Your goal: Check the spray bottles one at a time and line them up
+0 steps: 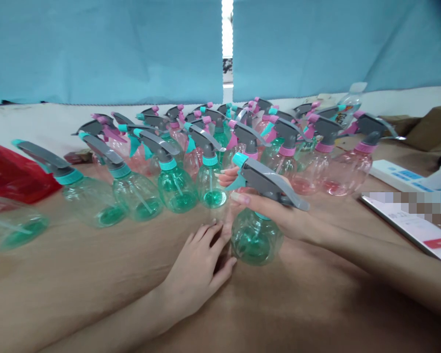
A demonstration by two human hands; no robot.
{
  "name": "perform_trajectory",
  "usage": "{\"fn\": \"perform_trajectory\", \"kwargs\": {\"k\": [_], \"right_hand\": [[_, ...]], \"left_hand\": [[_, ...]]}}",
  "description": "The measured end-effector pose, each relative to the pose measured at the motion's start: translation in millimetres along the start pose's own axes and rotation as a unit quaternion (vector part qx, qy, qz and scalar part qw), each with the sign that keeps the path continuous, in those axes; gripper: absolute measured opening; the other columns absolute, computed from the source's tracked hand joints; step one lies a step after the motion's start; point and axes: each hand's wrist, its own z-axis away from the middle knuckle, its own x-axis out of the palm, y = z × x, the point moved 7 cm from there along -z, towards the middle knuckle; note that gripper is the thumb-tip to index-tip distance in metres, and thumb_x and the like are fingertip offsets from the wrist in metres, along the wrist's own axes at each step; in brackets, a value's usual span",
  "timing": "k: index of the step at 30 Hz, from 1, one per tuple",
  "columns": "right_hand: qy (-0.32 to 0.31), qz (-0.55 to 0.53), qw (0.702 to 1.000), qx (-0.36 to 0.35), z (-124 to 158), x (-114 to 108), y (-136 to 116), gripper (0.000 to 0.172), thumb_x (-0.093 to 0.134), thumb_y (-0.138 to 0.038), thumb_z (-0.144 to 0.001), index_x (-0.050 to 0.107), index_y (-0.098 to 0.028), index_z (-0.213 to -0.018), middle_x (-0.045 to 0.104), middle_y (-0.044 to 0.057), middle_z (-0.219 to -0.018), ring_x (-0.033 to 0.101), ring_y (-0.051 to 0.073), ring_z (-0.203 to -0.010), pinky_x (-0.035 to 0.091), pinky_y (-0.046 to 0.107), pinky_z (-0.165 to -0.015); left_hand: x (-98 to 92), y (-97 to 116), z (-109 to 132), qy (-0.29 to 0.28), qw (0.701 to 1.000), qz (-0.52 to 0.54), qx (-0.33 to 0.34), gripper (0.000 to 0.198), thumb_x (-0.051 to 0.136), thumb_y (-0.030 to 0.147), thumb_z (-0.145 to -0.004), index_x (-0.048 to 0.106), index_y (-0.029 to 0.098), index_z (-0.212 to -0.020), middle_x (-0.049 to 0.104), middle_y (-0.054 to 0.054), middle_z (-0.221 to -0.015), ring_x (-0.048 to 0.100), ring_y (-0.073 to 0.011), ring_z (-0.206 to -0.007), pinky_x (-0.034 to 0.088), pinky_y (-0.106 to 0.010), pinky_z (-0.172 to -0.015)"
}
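Observation:
A green spray bottle (pixel 256 242) with a grey and turquoise trigger head (pixel 264 179) stands upright in front of me. Around its neck, just under the head, wraps my right hand (pixel 275 211), coming from the right. My left hand (pixel 204 257) rests low on the table at the bottle's left side, fingers slightly bent and apart, with the fingertips and thumb close to the bottle's base. Nothing shows in its grasp. Directly behind stands another green spray bottle (pixel 212 184), and a further green one (pixel 177 189) is to its left.
Rows of green and pink spray bottles (pixel 347 169) fill the back of the wooden table (pixel 95 284). A red plastic bag (pixel 14 171) lies at the left. On the right are a phone (pixel 407 225), a white power strip (pixel 397 174) and a cardboard box (pixel 431 130).

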Motion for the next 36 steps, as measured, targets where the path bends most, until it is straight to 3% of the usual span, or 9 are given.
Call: {"fn": "perform_trajectory", "kwargs": {"k": [6, 12, 23, 36], "right_hand": [[0.003, -0.016, 1.000, 0.011, 0.6, -1.4, 3.9, 0.026, 0.068, -0.022, -0.079, 0.064, -0.022, -0.104, 0.068, 0.006, -0.117, 0.062, 0.024, -0.113, 0.055, 0.038, -0.086], [0.006, -0.017, 1.000, -0.016, 0.7, -2.3, 6.3, 0.024, 0.069, -0.026, -0.080, 0.064, -0.024, -0.103, 0.069, 0.003, -0.118, 0.063, 0.023, -0.113, 0.056, 0.039, -0.088], [-0.001, -0.029, 0.999, 0.013, 0.5, -0.6, 7.3, 0.024, 0.070, -0.025, -0.079, 0.063, -0.025, -0.102, 0.068, 0.003, -0.118, 0.061, 0.024, -0.116, 0.057, 0.038, -0.087], [-0.003, -0.011, 1.000, -0.002, 1.7, -1.8, 7.2, 0.020, 0.069, -0.029, -0.081, 0.063, -0.026, -0.100, 0.069, 0.002, -0.114, 0.062, 0.024, -0.112, 0.056, 0.038, -0.086]], "left_hand": [[-1.2, 1.1, -1.3, 0.002, 1.000, 0.001, 0.004, 0.030, 0.055, 0.029, -0.092, 0.058, 0.015, -0.118, 0.052, -0.015, -0.134, 0.046, -0.0337, -0.123, 0.043, -0.051, -0.096], [-2.0, 0.9, -0.9, 0.001, 1.000, -0.001, -0.004, 0.030, 0.053, 0.030, -0.092, 0.057, 0.017, -0.119, 0.053, -0.014, -0.133, 0.047, -0.0335, -0.122, 0.044, -0.052, -0.095], [-1.6, 0.8, -0.3, -0.001, 1.000, -0.005, -0.002, 0.030, 0.054, 0.030, -0.092, 0.057, 0.016, -0.118, 0.052, -0.015, -0.133, 0.046, -0.0341, -0.123, 0.044, -0.052, -0.095], [-3.5, 1.6, -0.6, 0.006, 1.000, -0.001, 0.002, 0.030, 0.052, 0.031, -0.092, 0.056, 0.018, -0.120, 0.053, -0.014, -0.134, 0.047, -0.0334, -0.123, 0.044, -0.051, -0.096]]}}
